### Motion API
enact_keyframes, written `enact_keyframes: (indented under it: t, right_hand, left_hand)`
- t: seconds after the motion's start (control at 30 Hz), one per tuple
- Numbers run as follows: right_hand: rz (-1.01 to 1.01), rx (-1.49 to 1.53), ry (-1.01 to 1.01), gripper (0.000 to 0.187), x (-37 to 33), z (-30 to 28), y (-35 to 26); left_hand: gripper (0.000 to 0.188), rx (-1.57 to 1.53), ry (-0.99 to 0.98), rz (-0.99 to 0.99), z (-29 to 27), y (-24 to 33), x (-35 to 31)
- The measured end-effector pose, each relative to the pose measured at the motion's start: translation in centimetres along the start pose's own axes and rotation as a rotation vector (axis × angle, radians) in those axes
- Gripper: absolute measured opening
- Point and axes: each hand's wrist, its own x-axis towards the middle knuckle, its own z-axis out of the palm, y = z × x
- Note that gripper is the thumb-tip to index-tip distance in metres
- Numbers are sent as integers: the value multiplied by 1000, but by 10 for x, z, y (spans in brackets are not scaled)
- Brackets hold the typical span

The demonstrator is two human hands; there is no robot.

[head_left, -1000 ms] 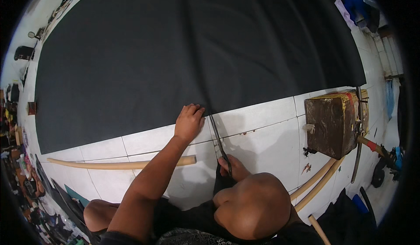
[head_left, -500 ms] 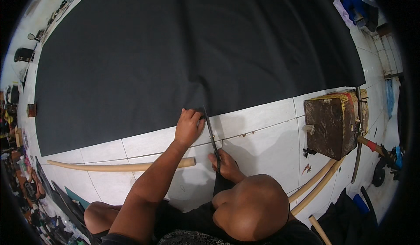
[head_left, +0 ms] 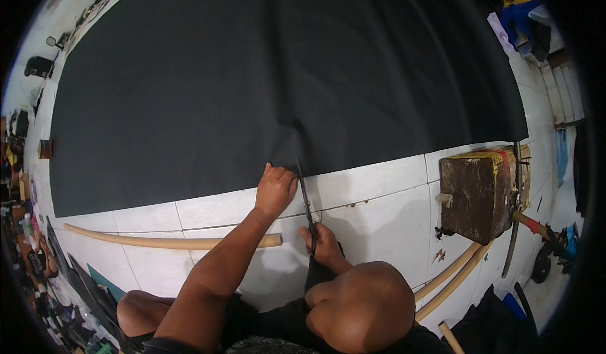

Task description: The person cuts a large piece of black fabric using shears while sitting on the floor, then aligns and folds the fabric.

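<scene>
A large black sheet (head_left: 189, 101), smooth like fabric or synthetic leather, lies over the white floor tiles, with a ridge running away from its near edge. My left hand (head_left: 276, 188) is closed on that near edge, fingers curled over it. Just to its right, long dark scissors (head_left: 306, 196) reach up to the sheet, their tips at or over the edge. My right hand (head_left: 325, 243) grips the scissors by their handles, low over the tiles and partly in front of my raised knee. How far the blades are apart is hard to see.
A tan pole (head_left: 170, 243) lies left of me, passing under my left forearm. Right stands a worn brown block (head_left: 473, 196) with a dark rod beside it. More tan poles (head_left: 451, 282) lie near my right knee. Assorted clutter (head_left: 38, 246) lines the left side.
The whole view has shifted slightly. Both hands keep nearly the same places at the sheet's edge, the scissors still in the right one.
</scene>
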Motion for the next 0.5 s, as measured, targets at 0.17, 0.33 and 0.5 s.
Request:
enact_keyframes:
  t: [0.17, 0.33, 0.5]
  right_hand:
    - [-94, -14, 53, 46, 3, 0, 8]
    - [-11, 40, -16, 51, 31, -6, -22]
    - [-132, -77, 53, 43, 63, -7, -26]
  left_hand:
    - [8, -60, -27, -37, -1, 3, 1]
    - [8, -69, -23, -35, -2, 0, 0]
    - [11, -63, -60, -40, -1, -1, 0]
